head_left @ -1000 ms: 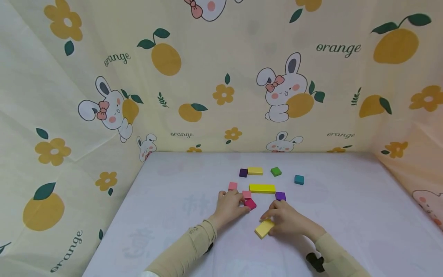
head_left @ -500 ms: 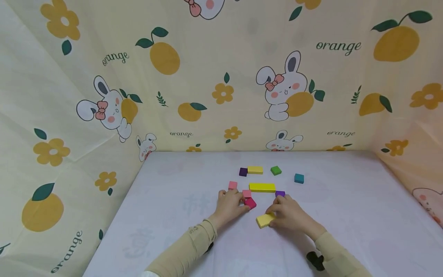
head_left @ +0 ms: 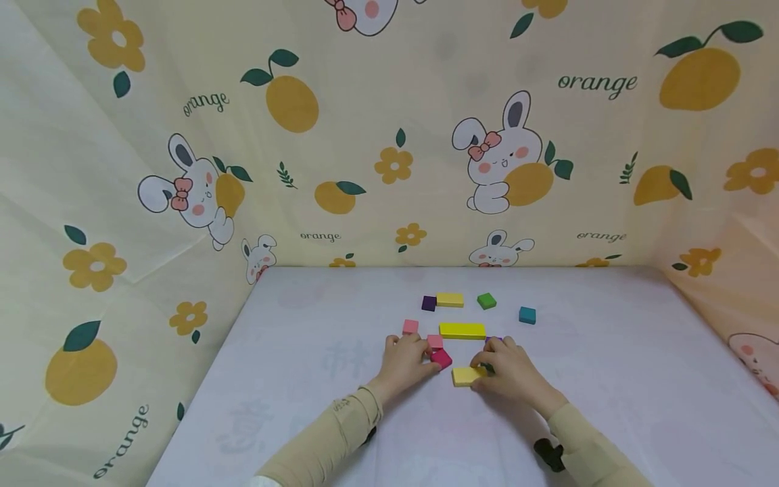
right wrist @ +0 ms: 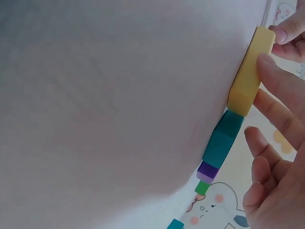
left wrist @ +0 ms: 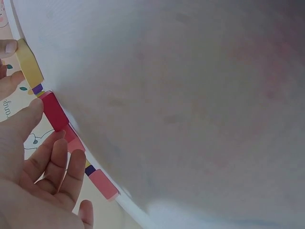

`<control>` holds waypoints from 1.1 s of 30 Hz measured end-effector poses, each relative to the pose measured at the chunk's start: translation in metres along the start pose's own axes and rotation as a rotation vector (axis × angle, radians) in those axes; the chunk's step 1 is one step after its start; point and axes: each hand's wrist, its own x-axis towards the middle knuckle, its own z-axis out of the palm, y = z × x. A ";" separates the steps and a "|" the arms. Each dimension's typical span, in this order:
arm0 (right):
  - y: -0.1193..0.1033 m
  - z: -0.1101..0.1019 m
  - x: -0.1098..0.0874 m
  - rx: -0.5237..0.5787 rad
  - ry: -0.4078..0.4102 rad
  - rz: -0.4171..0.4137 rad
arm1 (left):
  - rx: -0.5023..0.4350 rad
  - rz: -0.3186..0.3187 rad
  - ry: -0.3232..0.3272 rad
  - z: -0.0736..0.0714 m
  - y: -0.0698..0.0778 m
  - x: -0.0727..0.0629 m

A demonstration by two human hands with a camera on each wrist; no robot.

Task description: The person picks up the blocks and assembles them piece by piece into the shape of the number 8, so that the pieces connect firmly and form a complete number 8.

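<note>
While our left hand [head_left: 403,364] pinches the magenta block [head_left: 441,360], our right hand [head_left: 512,372] side-grips the light-looking, rigid-looking lower-centre yellow block [head_left: 463,377].

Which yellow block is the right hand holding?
The front, pale yellow block; the long yellow block and the farthest yellow block lie behind it, not held.

Over my remote feed I count one bench [head_left: 608,379], two hands [head_left: 404,362] and eleven blocks [head_left: 487,301]: three yellow blocks [head_left: 462,331], two pink blocks [head_left: 410,327], two teal blocks [right wrist: 224,137], one green block [right wrist: 202,187], one crimson block [left wrist: 55,110], one violet block [right wrist: 208,170] and one blackish-purple block [head_left: 429,303].
</note>
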 end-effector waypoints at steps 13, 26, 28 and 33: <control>0.000 0.001 0.003 0.014 -0.011 0.008 | -0.003 -0.007 -0.010 -0.001 0.000 0.000; 0.000 0.001 0.006 0.009 -0.031 0.041 | -0.013 0.005 0.003 0.001 0.000 0.000; 0.000 0.001 0.006 0.011 -0.033 0.045 | -0.008 0.007 0.003 0.001 -0.001 0.000; 0.001 0.003 0.007 0.009 -0.036 0.046 | -0.009 0.005 -0.003 0.002 -0.001 0.000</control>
